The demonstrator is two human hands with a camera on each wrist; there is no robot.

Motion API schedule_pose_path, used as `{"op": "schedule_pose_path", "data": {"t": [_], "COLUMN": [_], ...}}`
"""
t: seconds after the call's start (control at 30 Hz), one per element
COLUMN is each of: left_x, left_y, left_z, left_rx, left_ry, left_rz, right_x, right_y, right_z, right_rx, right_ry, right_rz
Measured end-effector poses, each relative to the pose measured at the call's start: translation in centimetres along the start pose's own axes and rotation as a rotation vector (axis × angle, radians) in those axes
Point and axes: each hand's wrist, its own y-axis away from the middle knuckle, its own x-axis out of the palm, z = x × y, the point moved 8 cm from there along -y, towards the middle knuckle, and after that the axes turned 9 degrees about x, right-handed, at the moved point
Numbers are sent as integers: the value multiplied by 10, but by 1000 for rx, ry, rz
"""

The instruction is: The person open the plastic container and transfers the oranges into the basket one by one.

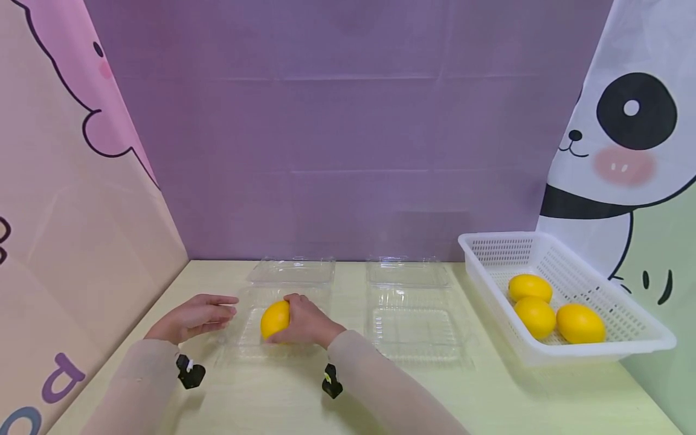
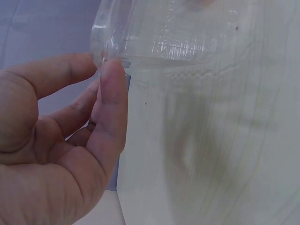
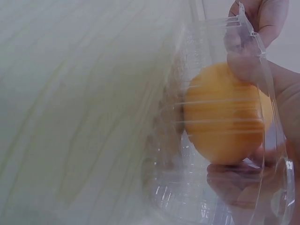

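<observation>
My right hand (image 1: pixel 310 320) grips a yellow lemon (image 1: pixel 275 320), thumb and fingers on opposite sides of it. The lemon sits low within the left clear plastic clamshell box (image 1: pixel 255 347), whose lid (image 1: pixel 293 272) is folded back towards the wall. Through the clear box side, the right wrist view shows the lemon (image 3: pixel 225 115) and the fingers around it. At the box's left side is my left hand (image 1: pixel 201 317). In the left wrist view, its thumb and forefinger (image 2: pixel 115 84) pinch the rim of the clear box (image 2: pixel 108 35).
A second clear clamshell box (image 1: pixel 415 332) lies open to the right. Beyond it, a white perforated basket (image 1: pixel 625 296) holds a group of three lemons (image 1: pixel 580 323). A purple backdrop (image 1: pixel 348 133) rises behind the pale wooden table (image 1: pixel 261 399), with printed side panels left and right.
</observation>
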Motion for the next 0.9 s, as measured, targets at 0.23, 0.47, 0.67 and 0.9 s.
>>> {"op": "schedule_pose_path", "data": {"t": [0.23, 0.47, 0.67, 0.9], "left_x": [-1, 0, 1, 3], "left_y": [-2, -2, -1, 1], "left_z": [1, -1, -4, -6], "left_rx": [-8, 1, -3, 11], "left_ry": [-1, -13, 1, -5], "left_rz": [0, 7, 13, 30], "right_x": [-1, -5, -9, -15], "right_y": [0, 0, 0, 1], "right_z": [-1, 1, 2, 5], "right_rx": [5, -17, -40, -63], "right_ry": [-14, -27, -60, -98], "right_rz": [-7, -19, -34, -73]}}
